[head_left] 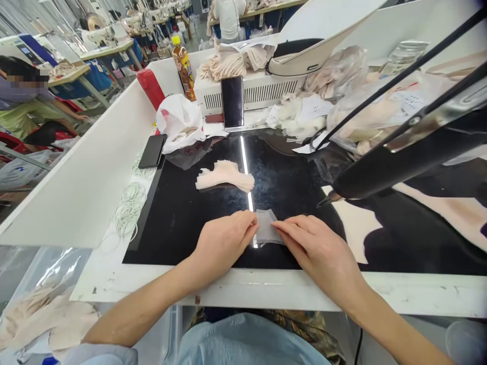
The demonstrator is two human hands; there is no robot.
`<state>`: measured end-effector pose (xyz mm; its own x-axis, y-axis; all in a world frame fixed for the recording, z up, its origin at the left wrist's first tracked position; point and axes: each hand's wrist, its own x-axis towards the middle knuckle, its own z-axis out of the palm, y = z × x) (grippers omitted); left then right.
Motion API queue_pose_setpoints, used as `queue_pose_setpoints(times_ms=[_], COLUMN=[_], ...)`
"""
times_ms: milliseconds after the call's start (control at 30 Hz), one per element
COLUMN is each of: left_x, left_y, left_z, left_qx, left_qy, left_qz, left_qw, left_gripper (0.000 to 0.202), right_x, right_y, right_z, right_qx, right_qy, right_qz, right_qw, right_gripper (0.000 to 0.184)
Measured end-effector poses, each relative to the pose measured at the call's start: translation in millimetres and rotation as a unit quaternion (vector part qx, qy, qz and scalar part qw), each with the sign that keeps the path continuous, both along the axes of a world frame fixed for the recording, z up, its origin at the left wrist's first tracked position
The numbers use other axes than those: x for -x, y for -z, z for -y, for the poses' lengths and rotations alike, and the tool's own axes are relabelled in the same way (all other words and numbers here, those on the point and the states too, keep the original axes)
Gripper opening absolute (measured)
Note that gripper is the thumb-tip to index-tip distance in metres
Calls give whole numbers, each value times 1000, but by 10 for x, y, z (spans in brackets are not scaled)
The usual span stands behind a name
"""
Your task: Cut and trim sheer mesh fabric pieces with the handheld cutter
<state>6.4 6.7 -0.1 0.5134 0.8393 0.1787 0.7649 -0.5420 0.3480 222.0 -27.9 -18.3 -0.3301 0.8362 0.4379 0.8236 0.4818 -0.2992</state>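
Note:
A small translucent whitish sheet (267,226) lies on the black work surface between my hands. My left hand (227,237) pinches its left edge between thumb and fingers. At its right edge, my right hand (317,242) grips it in the same way, fingers pressed together. Behind my left hand rests a stack of pale peach fabric pieces (224,176). To the right of my right hand lies a flat beige fabric piece (356,225), and a dark pointed tool on an arm (357,177) hangs over it.
Pale elastic loops (129,210) and a black phone (151,151) lie along the left side. Another phone (232,101) leans against a white vented box (262,91) at the back. A white bag (180,121) and bottle (183,68) stand nearby. A person (34,101) sits far left.

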Motion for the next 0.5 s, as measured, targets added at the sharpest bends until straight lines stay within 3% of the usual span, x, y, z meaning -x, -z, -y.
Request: queue_pose_setpoints(times_ms=[167,500], left_x=[-4,-4], left_y=[41,40], left_z=[1,24], left_qx=[-49,-50], left_qy=[23,26], left_qz=[-61,-68], left_qw=[997,996], left_gripper=[24,25], right_x=[16,29], right_y=[23,67], right_z=[-17,-18], right_qx=[-14,-10], right_qy=[-12,-14], right_qz=[26,24], right_qw=[999,1000], right_gripper=[20,19])
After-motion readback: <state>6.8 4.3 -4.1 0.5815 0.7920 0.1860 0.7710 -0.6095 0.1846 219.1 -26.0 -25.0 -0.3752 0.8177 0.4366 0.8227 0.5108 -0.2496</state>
